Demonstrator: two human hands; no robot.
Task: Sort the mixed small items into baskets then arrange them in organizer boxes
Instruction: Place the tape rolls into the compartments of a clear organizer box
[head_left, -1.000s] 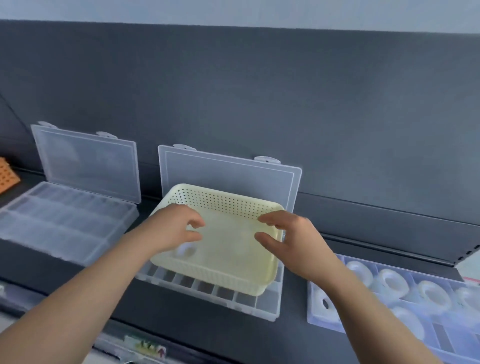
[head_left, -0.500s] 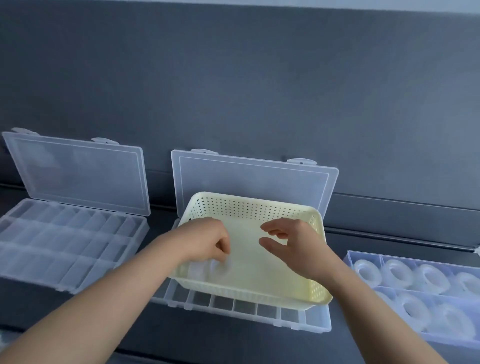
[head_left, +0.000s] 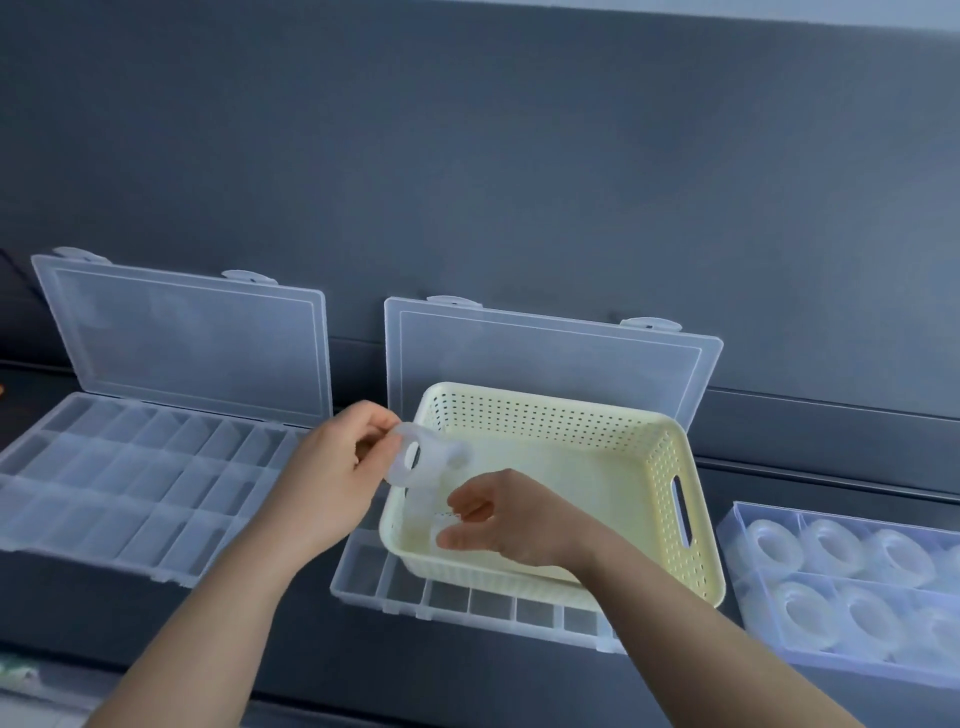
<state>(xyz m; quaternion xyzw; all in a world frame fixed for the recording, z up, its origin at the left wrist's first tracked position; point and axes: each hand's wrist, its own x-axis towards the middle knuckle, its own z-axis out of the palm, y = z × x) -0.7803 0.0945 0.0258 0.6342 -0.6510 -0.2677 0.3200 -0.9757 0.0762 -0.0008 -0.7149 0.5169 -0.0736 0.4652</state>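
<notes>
A cream perforated basket (head_left: 613, 431) sits on top of the middle clear organizer box (head_left: 467, 603), whose lid stands open behind it. My left hand (head_left: 332, 488) holds a translucent tape roll (head_left: 415, 457) lifted over the basket's left rim. My right hand (head_left: 509, 519) reaches down into the basket's front left corner, and its curled fingers pinch another translucent roll (head_left: 441, 527) there, partly hidden by the fingers.
An open clear organizer box (head_left: 104, 488) with several bare compartments lies at the left, lid up. A bluish organizer box (head_left: 748, 519) holding several tape rolls (head_left: 831, 545) lies at the right. All stand on a dark shelf against a dark wall.
My left hand has lifted a tape roll out of the basket and up to the left. My right hand has dropped lower into the basket's front left corner.
</notes>
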